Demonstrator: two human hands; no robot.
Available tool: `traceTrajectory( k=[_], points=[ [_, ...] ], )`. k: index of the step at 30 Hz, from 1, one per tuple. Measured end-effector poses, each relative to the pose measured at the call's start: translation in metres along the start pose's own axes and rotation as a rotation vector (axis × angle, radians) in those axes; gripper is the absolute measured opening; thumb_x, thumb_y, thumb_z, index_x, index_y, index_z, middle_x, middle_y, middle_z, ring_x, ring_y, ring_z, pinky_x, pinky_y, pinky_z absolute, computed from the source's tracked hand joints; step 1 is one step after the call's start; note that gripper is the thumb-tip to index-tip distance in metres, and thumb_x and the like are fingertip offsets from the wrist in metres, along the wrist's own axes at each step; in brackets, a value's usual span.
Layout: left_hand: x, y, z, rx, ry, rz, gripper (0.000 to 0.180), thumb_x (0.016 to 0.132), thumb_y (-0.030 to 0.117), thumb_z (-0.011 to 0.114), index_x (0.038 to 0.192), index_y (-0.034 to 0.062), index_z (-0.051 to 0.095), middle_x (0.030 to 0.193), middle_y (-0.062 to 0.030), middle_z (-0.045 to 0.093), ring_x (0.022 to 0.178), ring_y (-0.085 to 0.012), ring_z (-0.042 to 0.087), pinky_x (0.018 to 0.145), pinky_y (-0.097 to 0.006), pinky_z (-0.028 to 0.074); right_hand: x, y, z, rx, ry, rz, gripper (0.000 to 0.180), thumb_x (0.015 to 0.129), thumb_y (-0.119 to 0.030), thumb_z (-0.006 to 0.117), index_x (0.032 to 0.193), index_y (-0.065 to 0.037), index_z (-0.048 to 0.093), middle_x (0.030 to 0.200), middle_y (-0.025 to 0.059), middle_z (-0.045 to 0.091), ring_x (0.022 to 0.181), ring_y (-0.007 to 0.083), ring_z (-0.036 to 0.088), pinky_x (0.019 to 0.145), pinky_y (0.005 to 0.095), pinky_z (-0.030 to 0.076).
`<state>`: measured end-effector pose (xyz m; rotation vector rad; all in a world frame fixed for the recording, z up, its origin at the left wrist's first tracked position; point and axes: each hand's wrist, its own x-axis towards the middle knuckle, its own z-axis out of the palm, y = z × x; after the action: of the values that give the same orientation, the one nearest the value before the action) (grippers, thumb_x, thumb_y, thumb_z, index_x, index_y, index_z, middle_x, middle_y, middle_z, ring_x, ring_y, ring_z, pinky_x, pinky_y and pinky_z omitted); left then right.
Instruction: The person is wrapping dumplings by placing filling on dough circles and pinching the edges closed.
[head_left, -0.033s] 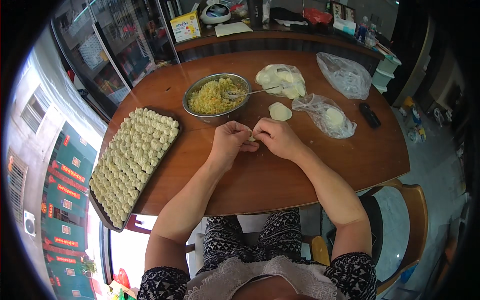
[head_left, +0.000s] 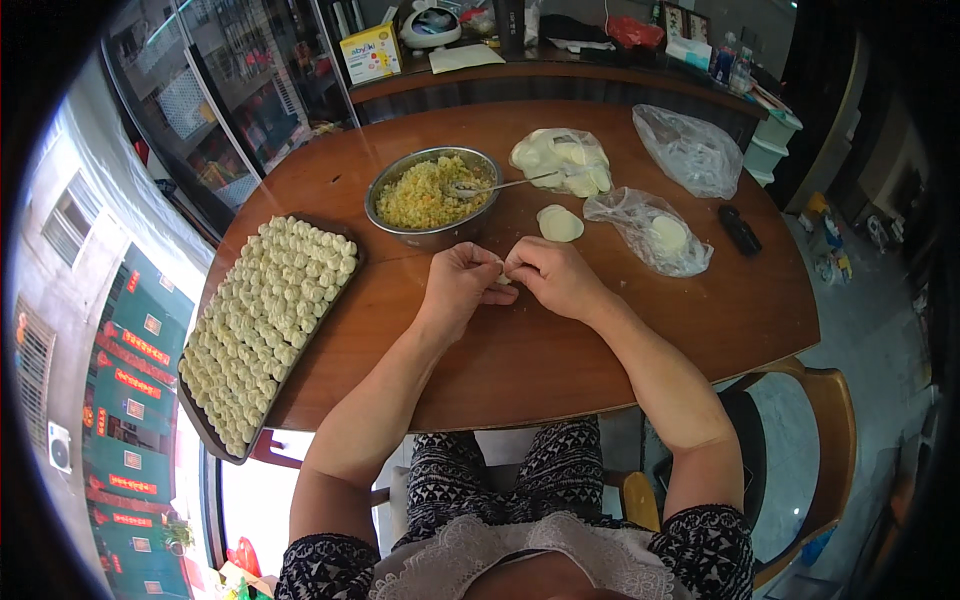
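A small dumpling [head_left: 503,279] is pinched shut between the left hand [head_left: 462,285] and right hand [head_left: 553,277], both grips clenched on it above the wooden surface [head_left: 560,350], a sealing step judged to call next for placement on the filled tray [head_left: 268,318].

The round wooden counter [head_left: 520,350] is a warm reddish brown with a dull sheen. On it, the shiny grey steel bowl [head_left: 432,197] holds a filling [head_left: 425,192] speckled yellow, orange and green. The long dark tray [head_left: 262,330] carries rows of pale cream dumplings — near white at their folds. The flat round dough wrappers [head_left: 560,223] are off-white, and so are those inside the clear, cloudy plastic bags [head_left: 650,232]. A small black oblong remote [head_left: 740,230] lies by them. The person's trousers [head_left: 500,480] show a black-and-white zigzag pattern — the top's hem is white lace.
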<state>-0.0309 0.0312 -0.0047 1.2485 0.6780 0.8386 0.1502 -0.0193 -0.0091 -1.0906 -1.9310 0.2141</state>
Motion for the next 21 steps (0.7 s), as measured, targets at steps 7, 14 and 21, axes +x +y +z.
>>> traceTrajectory(
  k=[7,14,21],
  points=[
    [-0.001,0.002,0.000,0.069,-0.045,0.003,0.005,0.092,0.000,0.059,0.093,-0.0044,0.057,0.085,-0.0148,0.066,0.071,-0.0229,0.070,0.065,-0.033,0.063,0.001,-0.005,-0.001,0.114,-0.051,0.210,0.014,0.086,-0.003,0.068,0.096,-0.003,0.058,0.083,0.0080,0.061,0.077,0.0212,0.062,0.068,0.0346,0.050],
    [-0.001,0.006,-0.002,0.087,-0.063,-0.024,0.008,0.092,0.002,0.060,0.094,-0.0051,0.058,0.084,-0.0152,0.067,0.069,-0.0235,0.070,0.062,-0.032,0.062,0.001,-0.003,-0.003,0.057,-0.046,0.076,0.011,0.083,-0.003,0.067,0.088,-0.002,0.058,0.087,0.0104,0.063,0.080,0.0278,0.063,0.069,0.0375,0.050],
    [-0.003,0.011,0.001,-0.063,-0.033,-0.064,0.010,0.095,0.007,0.058,0.098,-0.0030,0.058,0.090,-0.0162,0.068,0.074,-0.0263,0.071,0.066,-0.035,0.062,0.001,-0.001,-0.003,0.041,0.017,0.114,0.009,0.085,-0.007,0.066,0.085,-0.002,0.059,0.081,0.0115,0.062,0.076,0.0295,0.063,0.065,0.0386,0.049]
  ],
)
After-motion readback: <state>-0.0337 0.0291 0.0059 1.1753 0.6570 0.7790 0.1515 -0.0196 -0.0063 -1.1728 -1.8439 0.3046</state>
